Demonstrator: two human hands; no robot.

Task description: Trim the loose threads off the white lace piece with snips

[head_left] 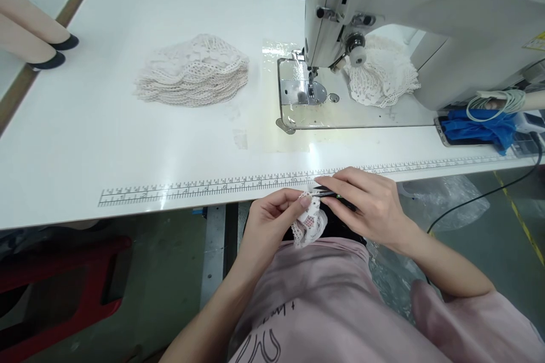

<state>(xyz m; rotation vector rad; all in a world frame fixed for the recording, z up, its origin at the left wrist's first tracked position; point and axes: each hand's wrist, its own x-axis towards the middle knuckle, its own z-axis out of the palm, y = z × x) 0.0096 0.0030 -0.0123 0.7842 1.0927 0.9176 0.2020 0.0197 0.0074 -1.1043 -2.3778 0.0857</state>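
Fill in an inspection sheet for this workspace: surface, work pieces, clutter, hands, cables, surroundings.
Surface: white table, printed ruler along its near edge.
Work pieces: lace piece in hand; lace stack left of the sewing machine; lace pile on the machine's bed.
Clutter: phone partly covered by blue cloth, at the right.
Hands: left hand pinches the lace piece; right hand holds small dark snips at its edge.
Cables: black cable hanging past the table's edge; pale coiled cord by the cloth.
Surroundings: red stool lower left; clear plastic at right, below table level.

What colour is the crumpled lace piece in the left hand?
The crumpled lace piece is white with small openwork holes, best seen in the head view.
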